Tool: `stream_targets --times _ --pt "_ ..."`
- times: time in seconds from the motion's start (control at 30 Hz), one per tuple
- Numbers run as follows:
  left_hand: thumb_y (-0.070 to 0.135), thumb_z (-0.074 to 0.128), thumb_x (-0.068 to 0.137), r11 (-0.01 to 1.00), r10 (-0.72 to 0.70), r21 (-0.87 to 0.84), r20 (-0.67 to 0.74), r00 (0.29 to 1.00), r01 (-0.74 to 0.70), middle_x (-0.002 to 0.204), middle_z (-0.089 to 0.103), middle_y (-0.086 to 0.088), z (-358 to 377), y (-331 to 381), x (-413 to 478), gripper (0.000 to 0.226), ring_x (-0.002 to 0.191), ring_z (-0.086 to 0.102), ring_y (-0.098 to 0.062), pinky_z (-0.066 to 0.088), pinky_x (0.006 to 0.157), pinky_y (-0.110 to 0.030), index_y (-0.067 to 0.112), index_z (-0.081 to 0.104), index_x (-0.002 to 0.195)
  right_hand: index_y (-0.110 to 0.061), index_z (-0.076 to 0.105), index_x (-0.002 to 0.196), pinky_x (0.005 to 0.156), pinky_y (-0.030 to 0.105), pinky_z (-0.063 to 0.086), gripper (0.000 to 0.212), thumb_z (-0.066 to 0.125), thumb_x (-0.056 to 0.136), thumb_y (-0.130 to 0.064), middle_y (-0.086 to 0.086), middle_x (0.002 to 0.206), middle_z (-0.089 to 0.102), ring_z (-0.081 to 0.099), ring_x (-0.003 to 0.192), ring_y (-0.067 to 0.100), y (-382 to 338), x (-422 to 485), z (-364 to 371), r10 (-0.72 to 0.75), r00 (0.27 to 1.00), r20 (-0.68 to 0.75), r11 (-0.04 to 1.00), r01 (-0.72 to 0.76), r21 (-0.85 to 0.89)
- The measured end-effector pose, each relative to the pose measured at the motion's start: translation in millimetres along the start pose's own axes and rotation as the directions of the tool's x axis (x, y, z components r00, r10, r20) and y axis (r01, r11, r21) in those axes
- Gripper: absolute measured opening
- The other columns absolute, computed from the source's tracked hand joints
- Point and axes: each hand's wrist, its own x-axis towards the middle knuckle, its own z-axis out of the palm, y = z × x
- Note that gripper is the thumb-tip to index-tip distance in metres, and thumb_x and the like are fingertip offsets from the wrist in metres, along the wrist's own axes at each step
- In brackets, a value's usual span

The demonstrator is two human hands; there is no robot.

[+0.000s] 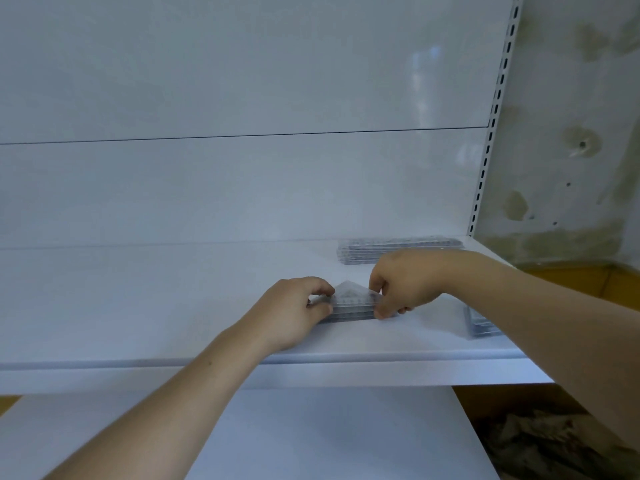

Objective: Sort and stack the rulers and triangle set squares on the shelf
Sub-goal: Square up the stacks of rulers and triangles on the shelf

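A stack of clear triangle set squares lies on the white shelf, near its front. My left hand grips the stack's left end, thumb and fingers curled round it. My right hand pinches its right end. A pile of clear straight rulers rests at the back of the shelf, behind my right hand. Another clear stack sits at the right, partly hidden by my right forearm.
A lower white shelf juts out below. The slotted upright marks the unit's right edge, with a stained wall beyond. Rubble lies on the floor at bottom right.
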Motion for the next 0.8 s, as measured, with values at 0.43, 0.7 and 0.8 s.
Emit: stream_targets --times 0.43,0.7,0.8 --pt "0.029 0.057 0.090 0.999 -0.015 0.049 -0.018 1.000 0.016 0.112 0.065 0.008 7.2 -1.6 0.2 0.025 0.099 0.057 -0.012 0.038 0.079 -0.021 0.027 0.061 0.115 -0.020 0.057 0.126 0.088 0.034 0.047 0.047 0.062 0.086 -0.045 -0.004 0.110 0.063 0.058 0.099 0.018 -5.2 5.7 -1.1 -0.055 0.997 -0.051 0.997 0.057 0.051" --pt "0.027 0.059 0.088 0.998 0.009 0.068 0.013 1.000 -0.010 0.109 0.063 0.006 6.3 -1.2 0.2 0.025 0.094 0.054 -0.014 0.037 0.076 -0.024 0.026 0.058 0.113 -0.038 0.036 0.142 0.084 0.023 0.033 0.067 0.067 0.083 -0.043 -0.009 0.135 0.046 0.046 0.097 0.007 -9.3 6.6 1.7 -0.069 0.997 -0.032 0.990 0.073 0.123" --pt "0.027 0.059 0.088 0.998 0.004 0.068 0.019 1.000 -0.005 0.102 0.061 0.007 5.6 0.1 0.5 0.025 0.088 0.052 -0.013 0.037 0.074 -0.024 0.027 0.058 0.113 -0.037 0.037 0.141 0.084 0.024 0.036 0.066 0.068 0.083 -0.040 -0.007 0.135 0.044 0.045 0.097 0.010 -12.2 9.5 -1.0 -0.068 0.998 -0.009 0.992 0.069 0.107"
